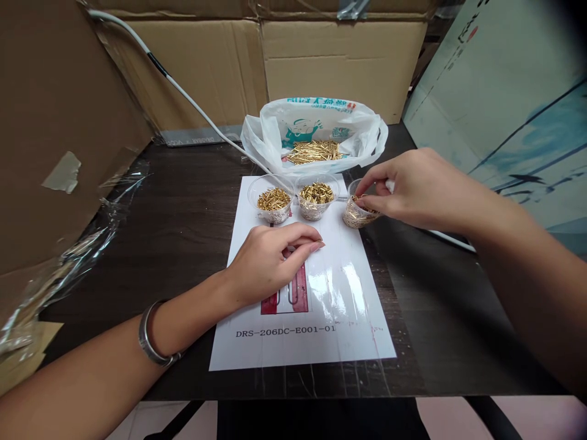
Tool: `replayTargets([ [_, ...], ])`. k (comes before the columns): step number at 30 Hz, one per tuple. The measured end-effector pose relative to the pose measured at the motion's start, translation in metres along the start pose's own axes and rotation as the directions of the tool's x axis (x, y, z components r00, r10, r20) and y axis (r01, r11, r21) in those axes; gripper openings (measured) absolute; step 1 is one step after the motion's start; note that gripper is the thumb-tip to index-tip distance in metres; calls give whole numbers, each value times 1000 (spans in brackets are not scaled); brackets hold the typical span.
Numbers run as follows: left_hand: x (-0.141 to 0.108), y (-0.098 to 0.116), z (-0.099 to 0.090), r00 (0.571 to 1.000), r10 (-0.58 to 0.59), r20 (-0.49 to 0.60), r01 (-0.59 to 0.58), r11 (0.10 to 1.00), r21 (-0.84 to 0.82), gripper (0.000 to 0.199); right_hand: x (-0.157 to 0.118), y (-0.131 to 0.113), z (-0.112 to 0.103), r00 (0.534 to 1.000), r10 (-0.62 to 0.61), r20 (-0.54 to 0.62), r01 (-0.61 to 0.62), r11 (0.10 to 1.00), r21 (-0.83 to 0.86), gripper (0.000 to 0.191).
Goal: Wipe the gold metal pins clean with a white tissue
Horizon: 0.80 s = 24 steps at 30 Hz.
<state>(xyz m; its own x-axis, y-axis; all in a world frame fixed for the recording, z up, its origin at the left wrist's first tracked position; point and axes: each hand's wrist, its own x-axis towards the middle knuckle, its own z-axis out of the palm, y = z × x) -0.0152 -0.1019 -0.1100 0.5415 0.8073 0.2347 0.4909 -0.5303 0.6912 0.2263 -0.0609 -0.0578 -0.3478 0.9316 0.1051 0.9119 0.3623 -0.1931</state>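
Note:
My left hand (275, 260) is over the printed sheet (362, 324), thumb and forefinger pressed together; what they hold, if anything, is too small to tell. My right hand (394, 186) reaches into the right clear cup (355, 217), its fingertips among small brass-coloured pieces and partly hidden there. A white scrap shows between its curled fingers. Two more clear cups stand side by side to the left: the left cup (274, 211) holds thin golden pieces, the middle cup (316, 211) short golden tubes.
Behind the cups an open white plastic bag (367, 140) holds long golden pins (314, 151). A white cable (197, 107) runs down behind the cups. Cardboard walls (197, 67) stand at the back and left, a pale printed panel (518, 110) at the right. The dark table (183, 201) lies beneath.

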Motion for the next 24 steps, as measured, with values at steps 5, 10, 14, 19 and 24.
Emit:
replayTargets([
  [5, -2, 1, 2, 999, 16, -52, -16, 1000, -6, 12, -15, -11, -7, 982, -37, -184, 42, 999, 22, 13],
  [10, -5, 4, 5, 993, -108, -37, 94, 959, -269, 17, -32, -35, -7, 942, -116, -314, 142, 988, 63, 14],
  [14, -3, 6, 4, 981, -188, 49, 184, 823, -538, 17, -43, -53, 5, 911, -217, -351, 265, 959, 96, 14],
  [19, -3, 8, 2, 975, -210, 76, 211, 754, -622, 14, -51, -61, 22, 908, -248, -339, 320, 931, 176, 14],
  [24, -3, 7, 1, 971, -203, 127, 236, 721, -651, 17, -51, -59, 28, 911, -242, -334, 327, 917, 229, 16],
])
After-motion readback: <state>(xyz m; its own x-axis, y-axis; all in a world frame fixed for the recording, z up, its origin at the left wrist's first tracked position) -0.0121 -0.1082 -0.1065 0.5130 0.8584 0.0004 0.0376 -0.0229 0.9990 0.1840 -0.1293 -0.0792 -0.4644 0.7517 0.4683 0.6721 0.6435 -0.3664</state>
